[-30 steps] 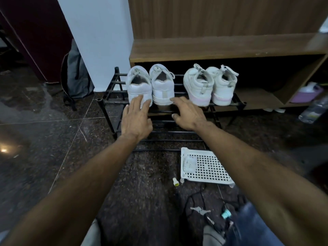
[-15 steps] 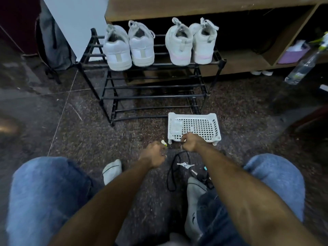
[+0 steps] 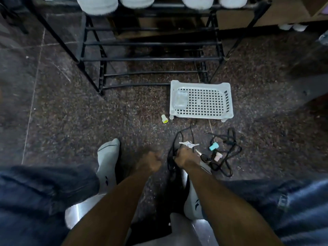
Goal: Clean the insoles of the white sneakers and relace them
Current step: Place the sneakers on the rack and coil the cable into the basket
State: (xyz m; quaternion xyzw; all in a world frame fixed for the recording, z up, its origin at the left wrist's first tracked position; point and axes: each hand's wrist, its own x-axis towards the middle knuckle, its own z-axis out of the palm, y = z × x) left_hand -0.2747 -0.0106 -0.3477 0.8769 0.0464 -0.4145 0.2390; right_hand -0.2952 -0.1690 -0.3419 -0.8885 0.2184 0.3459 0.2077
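Observation:
Only the heels of the white sneakers [image 3: 97, 4] show, lined up along the top shelf of a black rack [image 3: 150, 59] at the frame's upper edge. Both my hands are low over the dark floor between my knees, far from the shoes. My left hand [image 3: 150, 161] is blurred and curled into a fist with nothing visible in it. My right hand [image 3: 184, 158] has its fingers curled round a loop of black cord [image 3: 229, 153] that trails off to the right.
A white perforated tray [image 3: 200, 84] with a clear packet in it sits on the floor before the rack. A small yellow-capped piece [image 3: 164, 119], a teal piece [image 3: 213, 146] and a white key-like piece [image 3: 189, 144] lie near it. My socked feet [image 3: 108, 157] flank the hands.
My hands left the sneakers on the rack and dropped towards my lap. The view tilted down, so the shoes slid to the top edge. My right hand moved from the tray's edge to the cord.

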